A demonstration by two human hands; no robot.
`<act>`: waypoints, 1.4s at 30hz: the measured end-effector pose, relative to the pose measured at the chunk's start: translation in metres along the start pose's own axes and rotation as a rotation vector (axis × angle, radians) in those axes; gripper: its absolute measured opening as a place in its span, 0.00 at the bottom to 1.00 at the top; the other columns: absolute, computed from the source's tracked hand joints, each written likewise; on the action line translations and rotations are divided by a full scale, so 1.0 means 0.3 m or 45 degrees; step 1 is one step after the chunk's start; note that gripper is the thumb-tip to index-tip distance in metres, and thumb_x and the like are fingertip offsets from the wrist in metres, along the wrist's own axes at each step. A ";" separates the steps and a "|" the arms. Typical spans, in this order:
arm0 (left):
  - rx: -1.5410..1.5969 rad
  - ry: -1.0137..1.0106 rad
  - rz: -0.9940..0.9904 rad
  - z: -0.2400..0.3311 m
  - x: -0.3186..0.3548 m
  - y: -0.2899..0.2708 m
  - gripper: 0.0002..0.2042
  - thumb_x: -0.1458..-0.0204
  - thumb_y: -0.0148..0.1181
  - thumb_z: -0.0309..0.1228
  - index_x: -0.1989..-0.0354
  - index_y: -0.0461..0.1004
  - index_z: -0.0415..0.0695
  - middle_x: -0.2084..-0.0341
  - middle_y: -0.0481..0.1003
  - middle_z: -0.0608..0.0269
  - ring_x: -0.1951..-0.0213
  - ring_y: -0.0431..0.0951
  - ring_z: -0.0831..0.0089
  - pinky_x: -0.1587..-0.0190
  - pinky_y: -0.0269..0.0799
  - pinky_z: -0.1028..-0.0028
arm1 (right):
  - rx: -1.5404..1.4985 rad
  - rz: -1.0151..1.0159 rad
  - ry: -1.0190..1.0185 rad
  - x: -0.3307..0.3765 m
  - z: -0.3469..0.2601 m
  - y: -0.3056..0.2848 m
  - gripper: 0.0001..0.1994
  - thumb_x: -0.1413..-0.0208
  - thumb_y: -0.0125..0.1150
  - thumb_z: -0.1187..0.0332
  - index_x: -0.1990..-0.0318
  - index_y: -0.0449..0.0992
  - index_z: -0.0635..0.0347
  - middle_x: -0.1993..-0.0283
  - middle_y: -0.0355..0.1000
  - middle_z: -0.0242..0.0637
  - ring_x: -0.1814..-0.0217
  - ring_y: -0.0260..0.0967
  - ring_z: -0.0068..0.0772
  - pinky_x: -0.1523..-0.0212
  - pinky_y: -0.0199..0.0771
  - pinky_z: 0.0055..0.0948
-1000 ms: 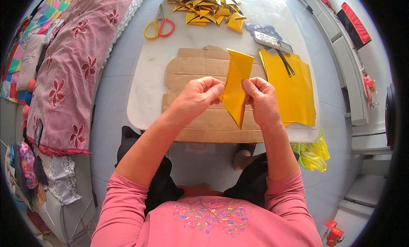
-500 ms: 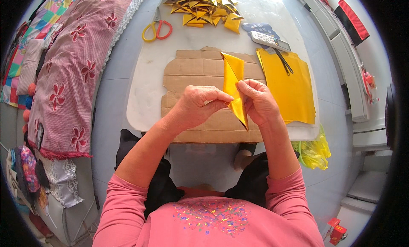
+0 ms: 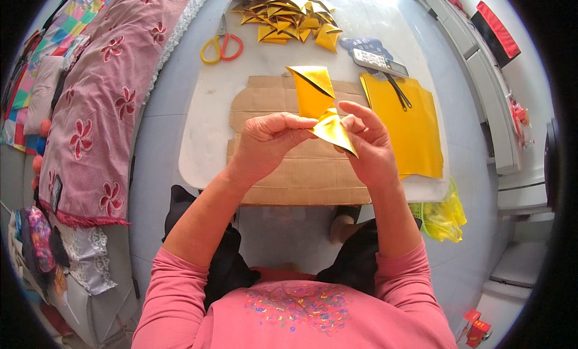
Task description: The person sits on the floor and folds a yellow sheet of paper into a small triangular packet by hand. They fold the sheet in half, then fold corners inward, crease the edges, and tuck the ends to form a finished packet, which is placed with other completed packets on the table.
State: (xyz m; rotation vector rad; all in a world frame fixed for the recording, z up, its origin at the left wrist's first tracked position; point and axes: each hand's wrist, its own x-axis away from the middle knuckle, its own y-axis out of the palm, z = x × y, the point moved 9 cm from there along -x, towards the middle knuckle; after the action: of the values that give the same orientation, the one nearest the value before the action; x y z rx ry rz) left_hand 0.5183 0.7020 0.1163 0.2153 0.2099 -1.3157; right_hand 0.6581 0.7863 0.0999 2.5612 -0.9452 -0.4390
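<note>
Both hands hold one folded sheet of shiny gold paper [image 3: 318, 99] above a flat piece of brown cardboard [image 3: 289, 168]. My left hand [image 3: 265, 141] pinches its lower middle from the left, and my right hand [image 3: 367, 141] grips it from the right. The paper's top stands up as a pointed flap and its lower corner pokes down between the hands. A stack of flat gold sheets [image 3: 406, 129] lies to the right of the cardboard. A pile of folded gold pieces [image 3: 289, 18] sits at the far end of the white table [image 3: 198, 144].
Orange-handled scissors [image 3: 220, 45] lie at the table's far left. A dark remote-like object [image 3: 379, 61] and black sticks [image 3: 397, 90] rest by the gold stack. A pink flowered blanket [image 3: 102, 102] covers a couch on the left. A yellow plastic bag [image 3: 442, 213] hangs at the right.
The gold paper was a long flat strip; it has since been folded across, and its lower corner now points down between my hands. My hands have stayed above the cardboard.
</note>
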 end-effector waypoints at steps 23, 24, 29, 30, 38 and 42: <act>0.045 -0.043 0.158 -0.036 -0.001 0.020 0.06 0.46 0.63 0.25 0.64 0.79 0.35 0.68 0.77 0.64 0.65 0.75 0.80 0.61 0.72 0.82 | -0.298 0.152 -0.205 -0.002 0.040 0.020 0.07 0.38 0.56 0.67 0.59 0.76 0.59 0.54 0.71 0.33 0.54 0.68 0.23 0.58 0.68 0.22; 0.009 -0.031 0.130 -0.032 0.000 0.025 0.06 0.46 0.62 0.25 0.63 0.79 0.36 0.66 0.78 0.63 0.64 0.75 0.79 0.60 0.71 0.81 | -0.331 0.160 -0.187 -0.004 0.050 0.014 0.07 0.38 0.55 0.67 0.59 0.77 0.58 0.53 0.71 0.33 0.54 0.68 0.24 0.57 0.69 0.24; -0.160 0.113 0.053 0.015 0.000 0.045 0.06 0.47 0.62 0.23 0.62 0.79 0.37 0.62 0.79 0.60 0.60 0.76 0.76 0.55 0.71 0.78 | -0.388 0.189 -0.108 -0.018 0.060 0.009 0.08 0.36 0.52 0.68 0.62 0.78 0.58 0.53 0.72 0.33 0.54 0.69 0.26 0.54 0.70 0.29; -0.185 0.126 0.051 0.015 -0.001 0.045 0.06 0.47 0.62 0.23 0.62 0.79 0.38 0.62 0.79 0.59 0.59 0.77 0.75 0.55 0.71 0.77 | -0.378 0.183 -0.108 -0.020 0.056 0.013 0.08 0.36 0.52 0.68 0.63 0.78 0.58 0.53 0.72 0.33 0.54 0.69 0.26 0.54 0.70 0.30; -0.389 0.245 0.006 0.028 0.005 0.060 0.06 0.50 0.64 0.22 0.63 0.79 0.39 0.64 0.80 0.58 0.61 0.79 0.70 0.57 0.73 0.75 | -0.414 0.143 -0.050 -0.027 0.073 -0.003 0.08 0.37 0.53 0.69 0.65 0.77 0.61 0.62 0.75 0.35 0.59 0.72 0.25 0.55 0.73 0.29; -0.401 0.251 0.029 0.026 0.009 0.062 0.06 0.50 0.65 0.23 0.64 0.78 0.39 0.64 0.80 0.57 0.61 0.79 0.69 0.57 0.73 0.75 | -0.388 0.222 -0.057 -0.029 0.072 -0.004 0.08 0.38 0.55 0.68 0.68 0.76 0.59 0.66 0.76 0.34 0.64 0.73 0.22 0.58 0.74 0.25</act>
State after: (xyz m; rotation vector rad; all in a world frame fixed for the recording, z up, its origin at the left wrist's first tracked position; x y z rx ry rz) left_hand 0.5371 0.7017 0.1239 0.0785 0.5754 -1.2200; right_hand 0.6436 0.7878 0.0816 2.1851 -1.0209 -0.5458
